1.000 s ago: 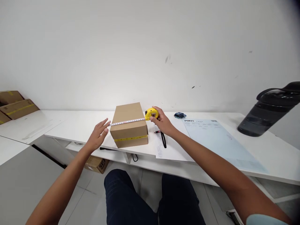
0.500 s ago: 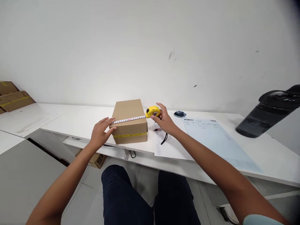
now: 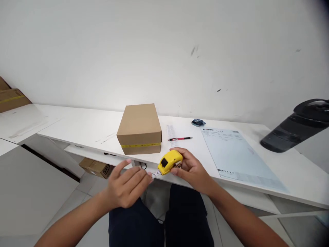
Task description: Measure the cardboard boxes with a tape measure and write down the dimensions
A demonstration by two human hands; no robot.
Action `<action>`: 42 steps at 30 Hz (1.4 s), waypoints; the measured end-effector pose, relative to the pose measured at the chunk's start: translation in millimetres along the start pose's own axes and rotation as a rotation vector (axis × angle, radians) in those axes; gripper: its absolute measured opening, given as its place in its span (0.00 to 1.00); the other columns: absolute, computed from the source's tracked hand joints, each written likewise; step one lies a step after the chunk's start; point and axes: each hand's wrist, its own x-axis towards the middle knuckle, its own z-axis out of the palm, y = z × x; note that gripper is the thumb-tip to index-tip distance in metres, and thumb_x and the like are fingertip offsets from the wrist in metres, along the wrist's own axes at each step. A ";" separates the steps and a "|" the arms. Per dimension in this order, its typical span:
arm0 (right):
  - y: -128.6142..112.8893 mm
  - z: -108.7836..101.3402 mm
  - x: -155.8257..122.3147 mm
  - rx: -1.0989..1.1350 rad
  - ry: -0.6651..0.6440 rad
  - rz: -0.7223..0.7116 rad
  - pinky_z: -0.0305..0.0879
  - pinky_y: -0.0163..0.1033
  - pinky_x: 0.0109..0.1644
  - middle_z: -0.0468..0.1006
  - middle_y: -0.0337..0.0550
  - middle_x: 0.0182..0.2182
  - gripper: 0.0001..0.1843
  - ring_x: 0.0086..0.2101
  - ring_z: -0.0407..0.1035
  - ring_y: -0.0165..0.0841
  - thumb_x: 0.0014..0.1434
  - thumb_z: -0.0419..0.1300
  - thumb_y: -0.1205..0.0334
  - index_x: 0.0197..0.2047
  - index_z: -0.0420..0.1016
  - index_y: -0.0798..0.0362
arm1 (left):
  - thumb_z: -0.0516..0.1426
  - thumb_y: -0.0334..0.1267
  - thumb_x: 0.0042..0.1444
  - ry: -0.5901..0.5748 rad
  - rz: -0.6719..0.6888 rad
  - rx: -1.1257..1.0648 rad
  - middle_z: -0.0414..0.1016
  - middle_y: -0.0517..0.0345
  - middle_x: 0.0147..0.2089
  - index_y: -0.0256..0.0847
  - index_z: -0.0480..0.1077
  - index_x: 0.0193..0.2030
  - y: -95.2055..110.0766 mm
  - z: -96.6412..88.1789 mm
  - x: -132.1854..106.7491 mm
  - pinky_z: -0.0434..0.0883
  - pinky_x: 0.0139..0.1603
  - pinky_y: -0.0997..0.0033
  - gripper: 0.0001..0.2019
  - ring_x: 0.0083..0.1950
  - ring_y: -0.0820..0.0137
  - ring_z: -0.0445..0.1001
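My right hand (image 3: 191, 168) grips a yellow tape measure (image 3: 170, 162) in front of the desk's front edge. A short length of its white blade (image 3: 156, 174) sticks out to the left. At the blade's end are the fingers of my left hand (image 3: 128, 185), curled, with the thumb raised; the blade's tip is hidden behind them. Beyond both hands, a closed brown cardboard box (image 3: 140, 120) with a yellow tape strip along its front sits on the white desk (image 3: 84, 123). Neither hand touches the box.
Right of the box lie a red and black pen (image 3: 180, 139), a paper with printed lines and a pale blue printed sheet (image 3: 228, 151). A dark crumpled item (image 3: 198, 122) is near the wall. A dark bottle (image 3: 290, 127) stands far right. More cartons (image 3: 12, 99) are at left, another (image 3: 96, 167) below.
Both hands have left the box and come down toward me with the tape measure. The blade, stretched across the box top before, is now mostly drawn in. The pen is fully visible.
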 end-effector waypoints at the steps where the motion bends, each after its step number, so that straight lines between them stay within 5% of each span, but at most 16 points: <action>1: 0.0 0.7 0.9 0.021 -0.026 -0.005 0.71 0.44 0.57 0.75 0.42 0.50 0.28 0.51 0.71 0.38 0.59 0.70 0.55 0.61 0.69 0.38 | 0.65 0.31 0.60 0.007 -0.002 -0.003 0.81 0.63 0.31 0.37 0.76 0.38 3.7 5.1 2.2 0.69 0.60 0.61 0.02 0.33 0.75 0.77; 7: -19.4 4.2 23.6 0.105 -0.137 0.028 0.72 0.45 0.53 0.66 0.44 0.62 0.37 0.50 0.70 0.37 0.60 0.69 0.49 0.68 0.60 0.34 | 0.62 0.29 0.62 0.069 -0.043 0.048 0.80 0.64 0.31 0.39 0.75 0.38 -0.8 35.3 15.4 0.69 0.61 0.62 0.02 0.33 0.75 0.76; 12: -27.6 24.4 53.1 0.123 0.187 0.104 0.73 0.47 0.55 0.69 0.42 0.58 0.52 0.51 0.71 0.38 0.41 0.80 0.54 0.64 0.55 0.34 | 0.59 0.30 0.63 0.108 -0.011 0.115 0.80 0.65 0.32 0.41 0.74 0.36 -8.7 50.3 30.2 0.68 0.63 0.61 0.05 0.34 0.76 0.76; 15: -25.9 15.0 107.3 0.149 0.315 0.085 0.74 0.47 0.55 0.71 0.40 0.53 0.49 0.49 0.73 0.38 0.36 0.80 0.53 0.57 0.58 0.38 | 0.62 0.30 0.61 0.150 -0.078 0.159 0.79 0.67 0.31 0.41 0.73 0.35 -13.0 49.2 38.3 0.67 0.64 0.60 0.04 0.33 0.76 0.76; 21: -28.8 -56.6 249.7 -0.132 0.344 -0.055 0.74 0.47 0.52 0.73 0.42 0.54 0.43 0.49 0.74 0.38 0.35 0.77 0.51 0.53 0.64 0.44 | 0.65 0.30 0.59 0.168 -0.127 0.226 0.78 0.68 0.30 0.42 0.72 0.35 -21.3 41.8 37.4 0.66 0.63 0.59 0.06 0.33 0.76 0.75; 27: -15.7 -70.7 322.4 -0.240 0.264 -0.052 0.69 0.55 0.59 0.77 0.48 0.54 0.41 0.50 0.74 0.43 0.39 0.77 0.48 0.53 0.67 0.48 | 0.66 0.31 0.58 0.163 -0.161 0.253 0.76 0.67 0.30 0.41 0.73 0.35 -38.4 48.0 34.8 0.68 0.60 0.59 0.05 0.34 0.75 0.74; 35: 40.8 -55.3 348.3 -0.286 0.133 -0.020 0.71 0.52 0.60 0.72 0.52 0.63 0.42 0.56 0.72 0.43 0.49 0.71 0.41 0.60 0.60 0.47 | 0.62 0.35 0.63 0.185 -0.142 0.240 0.75 0.68 0.30 0.43 0.71 0.35 -94.8 94.1 25.2 0.68 0.59 0.62 0.06 0.34 0.75 0.72; 39: 35.9 -51.3 335.4 -0.348 0.147 -0.028 0.65 0.53 0.65 0.68 0.54 0.66 0.44 0.62 0.66 0.43 0.47 0.73 0.44 0.60 0.58 0.47 | 0.56 0.39 0.69 0.108 -0.185 0.282 0.79 0.64 0.34 0.43 0.69 0.37 -134.2 130.7 10.0 0.66 0.59 0.61 0.08 0.36 0.73 0.74; 42: 23.3 -37.6 317.2 -0.365 0.109 -0.022 0.67 0.52 0.64 0.68 0.54 0.66 0.42 0.60 0.68 0.43 0.47 0.73 0.46 0.58 0.58 0.47 | 0.49 0.37 0.72 0.011 -0.332 0.250 0.82 0.56 0.40 0.40 0.69 0.42 -144.9 147.7 -0.1 0.67 0.57 0.61 0.10 0.40 0.69 0.78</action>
